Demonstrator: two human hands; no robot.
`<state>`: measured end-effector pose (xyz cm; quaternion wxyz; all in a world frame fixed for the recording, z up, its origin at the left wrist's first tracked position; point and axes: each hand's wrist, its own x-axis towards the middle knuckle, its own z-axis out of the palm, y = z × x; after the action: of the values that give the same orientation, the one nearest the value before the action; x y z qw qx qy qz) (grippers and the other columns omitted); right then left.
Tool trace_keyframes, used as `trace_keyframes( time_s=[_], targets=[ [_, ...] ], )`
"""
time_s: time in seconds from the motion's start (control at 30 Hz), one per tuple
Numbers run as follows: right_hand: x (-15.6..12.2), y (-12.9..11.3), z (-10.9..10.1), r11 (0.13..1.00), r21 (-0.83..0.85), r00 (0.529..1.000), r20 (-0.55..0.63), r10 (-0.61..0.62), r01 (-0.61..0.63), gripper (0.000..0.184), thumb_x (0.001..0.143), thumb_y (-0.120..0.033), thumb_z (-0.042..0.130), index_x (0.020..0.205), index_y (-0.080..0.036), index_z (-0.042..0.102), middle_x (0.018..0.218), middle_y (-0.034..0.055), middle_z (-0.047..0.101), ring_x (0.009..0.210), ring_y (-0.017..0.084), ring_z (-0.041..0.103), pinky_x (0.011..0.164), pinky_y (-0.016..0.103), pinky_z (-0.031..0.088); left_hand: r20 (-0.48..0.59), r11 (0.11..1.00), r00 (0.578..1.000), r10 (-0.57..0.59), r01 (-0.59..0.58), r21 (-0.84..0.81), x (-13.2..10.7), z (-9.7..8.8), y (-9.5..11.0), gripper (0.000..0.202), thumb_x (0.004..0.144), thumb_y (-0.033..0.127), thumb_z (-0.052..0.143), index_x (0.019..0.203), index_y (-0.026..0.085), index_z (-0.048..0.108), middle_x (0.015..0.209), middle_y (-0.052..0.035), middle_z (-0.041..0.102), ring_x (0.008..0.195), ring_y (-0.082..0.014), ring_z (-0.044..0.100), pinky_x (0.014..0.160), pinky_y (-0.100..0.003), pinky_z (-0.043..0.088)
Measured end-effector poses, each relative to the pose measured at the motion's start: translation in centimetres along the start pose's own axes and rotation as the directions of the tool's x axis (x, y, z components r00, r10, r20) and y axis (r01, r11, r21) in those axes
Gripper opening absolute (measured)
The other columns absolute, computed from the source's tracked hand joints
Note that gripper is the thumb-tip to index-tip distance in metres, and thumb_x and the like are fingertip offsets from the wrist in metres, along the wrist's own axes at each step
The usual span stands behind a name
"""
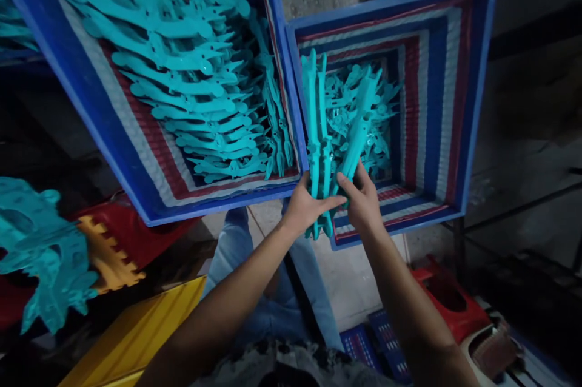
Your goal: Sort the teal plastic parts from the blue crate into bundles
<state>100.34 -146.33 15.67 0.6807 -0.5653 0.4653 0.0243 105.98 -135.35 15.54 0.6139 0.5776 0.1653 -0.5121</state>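
Note:
My left hand (309,208) is closed around two long turquoise plastic parts (319,120), held side by side and upright at the near left corner of the right-hand blue crate (477,102). A further turquoise part, or a few pressed together, is gripped in my right hand (362,199) and slants up to the right over that crate. Which of these it is I cannot tell. Below them in the crate lies a loose heap of turquoise parts (384,102). The left-hand blue crate (86,108) holds neatly stacked rows of similar turquoise parts (182,59).
Striped red, white and blue woven sheeting (436,102) lines both crates. At the left are a large turquoise piece (40,247), an orange toothed piece (107,253) and a yellow panel (150,329). A red plastic object (450,302) sits low on the right.

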Motion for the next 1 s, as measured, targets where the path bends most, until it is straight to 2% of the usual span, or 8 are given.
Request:
trace_keyframes(
  time_s=[0.13,0.27,0.5,0.6,0.7,0.83,0.9,1.0],
  targets=[
    [0.7,0.0,-1.4,0.989,0.093,0.993,0.059,0.106,-0.111,0.064,0.075,-0.034,0.07,0.135,-0.027,0.047,0.129,0.0013,0.059,0.118,0.022,0.054,0.103,0.039,0.044,0.007,0.969,1.0,0.02,-0.021,0.246,0.0,0.2,-0.6,0.054,0.059,0.027,0.079,0.108,0.018,0.058,0.096,-0.0042,0.07,0.085,-0.0203,0.066,0.075,-0.031,0.053],
    [0.8,0.3,-3.9,0.937,0.213,0.956,0.165,0.243,-0.275,0.05,0.066,-0.022,0.073,0.114,-0.025,0.061,0.11,0.0027,0.068,0.1,0.024,0.064,0.09,0.043,0.052,0.004,0.986,1.0,0.012,-0.012,0.169,0.9,-1.0,-0.6,0.044,0.062,0.025,0.075,0.102,0.018,0.061,0.089,-0.0021,0.071,0.075,-0.0174,0.066,0.066,-0.027,0.053],
    [-0.1,1.4,-7.8,0.924,0.375,0.983,-0.129,0.132,-0.074,0.042,0.059,-0.012,0.065,0.099,-0.026,0.064,0.099,0.0,0.069,0.088,0.021,0.065,0.084,0.045,0.054,-0.175,1.0,0.985,-0.007,0.005,-0.007,4.2,-1.9,-1.1,0.036,0.059,0.028,0.076,0.089,0.015,0.062,0.074,0.0012,0.066,0.063,-0.0136,0.061,0.059,-0.026,0.052],
    [-1.6,0.0,-9.7,0.969,0.234,0.964,-0.264,-0.01,0.074,0.042,0.063,-0.013,0.066,0.102,-0.027,0.063,0.099,-0.0003,0.067,0.085,0.019,0.065,0.079,0.039,0.054,-0.003,0.998,1.0,0.002,-0.002,0.064,5.0,0.5,-1.0,0.042,0.058,0.029,0.08,0.094,0.016,0.063,0.08,0.0003,0.068,0.068,-0.0139,0.062,0.064,-0.026,0.052],
    [-3.4,-1.9,-10.6,0.985,-0.091,0.917,-0.361,-0.17,0.147,0.042,0.067,-0.017,0.07,0.107,-0.026,0.063,0.098,0.0005,0.066,0.084,0.019,0.063,0.078,0.035,0.052,0.209,0.999,0.978,-0.007,-0.002,0.039,4.0,3.8,-0.5,0.049,0.058,0.034,0.082,0.101,0.019,0.063,0.088,-0.0021,0.069,0.078,-0.0161,0.063,0.075,-0.03,0.053],
    [-4.1,-2.0,-8.1,0.873,-0.48,0.974,-0.142,-0.177,0.089,0.058,0.075,-0.033,0.07,0.13,-0.025,0.053,0.118,0.0063,0.061,0.111,0.027,0.056,0.099,0.044,0.043,0.252,0.969,0.968,0.006,0.056,-0.24,2.3,4.8,0.1,0.051,0.06,0.035,0.081,0.105,0.019,0.063,0.105,-0.007,0.067,0.09,-0.0193,0.063,0.081,-0.034,0.053],
    [-3.7,-0.6,-5.1,0.814,-0.557,0.985,0.051,-0.165,0.165,0.062,0.083,-0.042,0.059,0.141,-0.026,0.041,0.133,0.0083,0.051,0.127,0.029,0.044,0.107,0.048,0.034,0.222,0.948,0.975,-0.03,0.098,-0.304,1.8,2.8,0.2,0.057,0.056,0.033,0.084,0.106,0.018,0.063,0.102,-0.007,0.068,0.087,-0.0185,0.063,0.077,-0.032,0.053],
    [-2.7,1.9,0.6,0.725,-0.601,0.94,0.266,-0.216,0.336,0.058,0.089,-0.045,0.048,0.144,-0.028,0.035,0.149,0.0088,0.029,0.138,0.029,0.028,0.111,0.05,0.028,0.05,0.942,0.989,-0.138,0.147,-0.302,1.2,-2.2,0.2,0.056,0.05,0.031,0.087,0.1,0.017,0.065,0.088,-0.0044,0.068,0.076,-0.0155,0.062,0.07,-0.028,0.051]
  ],
)
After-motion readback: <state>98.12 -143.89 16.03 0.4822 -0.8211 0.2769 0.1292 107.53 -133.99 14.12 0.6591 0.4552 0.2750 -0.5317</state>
